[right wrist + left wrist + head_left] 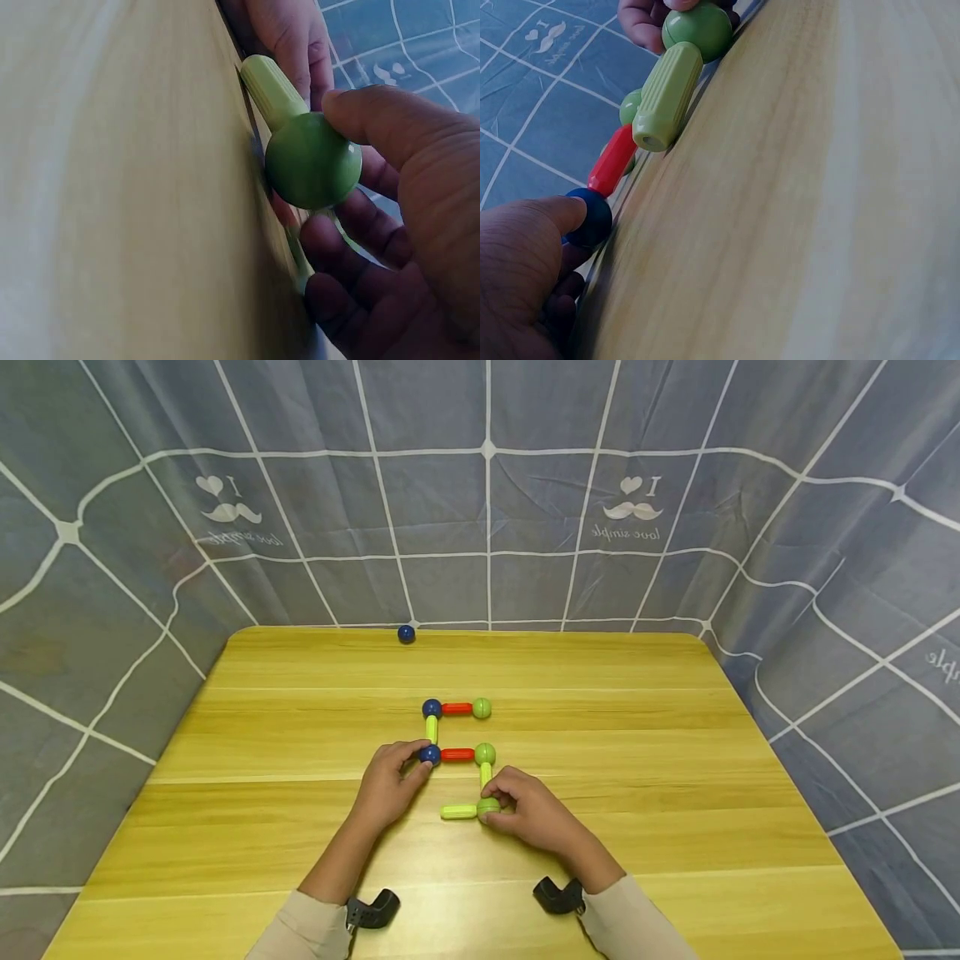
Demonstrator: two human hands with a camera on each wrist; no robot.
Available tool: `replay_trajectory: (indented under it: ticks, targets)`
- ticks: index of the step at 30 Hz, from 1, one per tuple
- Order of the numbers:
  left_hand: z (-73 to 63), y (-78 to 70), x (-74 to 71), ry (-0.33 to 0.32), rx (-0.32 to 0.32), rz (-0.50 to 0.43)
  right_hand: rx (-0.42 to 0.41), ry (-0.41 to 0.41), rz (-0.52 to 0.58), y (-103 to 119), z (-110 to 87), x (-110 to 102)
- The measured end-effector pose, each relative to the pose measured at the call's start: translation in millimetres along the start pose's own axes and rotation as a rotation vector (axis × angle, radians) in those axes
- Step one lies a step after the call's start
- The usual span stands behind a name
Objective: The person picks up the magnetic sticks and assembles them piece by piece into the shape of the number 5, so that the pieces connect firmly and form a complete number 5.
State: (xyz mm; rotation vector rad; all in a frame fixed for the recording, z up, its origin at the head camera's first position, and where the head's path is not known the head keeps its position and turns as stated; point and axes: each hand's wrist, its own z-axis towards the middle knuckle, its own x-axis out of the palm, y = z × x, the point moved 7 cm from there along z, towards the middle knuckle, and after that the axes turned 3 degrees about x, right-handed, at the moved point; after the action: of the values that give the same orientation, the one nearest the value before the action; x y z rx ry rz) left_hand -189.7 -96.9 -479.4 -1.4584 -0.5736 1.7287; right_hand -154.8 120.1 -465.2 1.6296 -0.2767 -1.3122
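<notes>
A chain of coloured rods and balls lies on the wooden table in an S-like shape. My left hand (390,781) pinches the lower blue ball (430,755) between thumb and fingers at the chain's left bend. From that ball a red rod (457,755) runs right to a green ball (485,753). My right hand (536,810) grips the nearest green ball (313,161), thumb on top and fingers beneath. A yellow-green rod (458,812) sticks out leftward from it, its far end free. Another yellow-green rod (486,774) links the two green balls, partly covered by my right fingers.
Farther back, an upper blue ball (432,708), a red rod (457,709) and a green ball (482,708) form the chain's top row. One loose blue ball (407,633) sits at the table's (675,735) back edge, before a grey curtain (540,502).
</notes>
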Motion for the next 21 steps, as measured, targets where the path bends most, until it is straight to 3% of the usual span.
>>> replay_trajectory:
  ticks: [10, 14, 18, 21]
  targets:
    - [0.3, 0.5, 0.7, -0.009, 0.003, -0.003, 0.032, 0.049, 0.039, -5, -0.5, -3]
    - [-0.1, 0.2, -1.3, -0.031, -0.007, -0.05, 0.029, 0.059, 0.06, -7, -0.2, -2]
    - [1.2, 3.8, -8.2, -0.098, -0.048, -0.165, 0.05, 0.068, 0.097, -10, -0.1, -1]
    - [7.2, 12.9, -18.4, -0.187, -0.084, -0.22, 0.073, 0.073, 0.112, -12, -0.1, 0]
